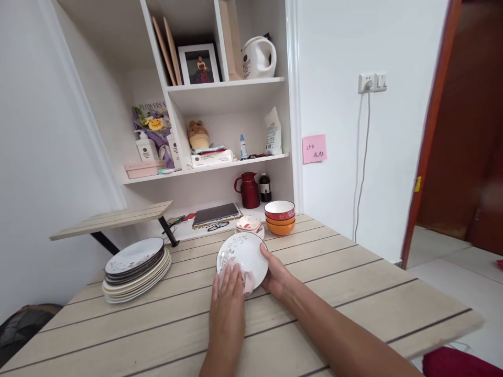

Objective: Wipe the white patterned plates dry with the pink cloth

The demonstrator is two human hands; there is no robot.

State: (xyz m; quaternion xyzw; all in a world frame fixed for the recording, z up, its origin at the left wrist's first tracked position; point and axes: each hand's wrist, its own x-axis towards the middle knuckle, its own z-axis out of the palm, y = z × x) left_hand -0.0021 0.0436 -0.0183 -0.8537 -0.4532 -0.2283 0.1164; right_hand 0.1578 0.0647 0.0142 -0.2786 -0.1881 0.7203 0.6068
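Head view: the plate (pixel 245 251) is white with a faint leafy pattern along its upper left edge. It is tilted up toward the camera, just over the middle of the slatted table (pixel 353 283); I cannot tell whether its lower edge touches the wood. The right hand (pixel 277 275) clamps the right rim, thumb on the face and the other fingers hidden behind. The left hand (pixel 228 293) lies flat with its fingers stretched out and close together. It presses a pink cloth (pixel 248 283) against the lower part of the plate rather than pinching it.

Just behind the plate is a small pile of patterned dishes (pixel 249 224), and beside that a stack of bowls (pixel 279 216), red over orange. A taller stack of plates (pixel 135 267) sits well apart to the left, near the table edge. A red jug (pixel 249 191) stands on the shelf beyond.

The weak point looks like the one-sided hold. If the flat hand pushes hard low on the plate, the plate could twist out of the right fingers and drop on the wood, or tip back into the small dishes. The cloth, only pressed, could also slide off a glazed surface
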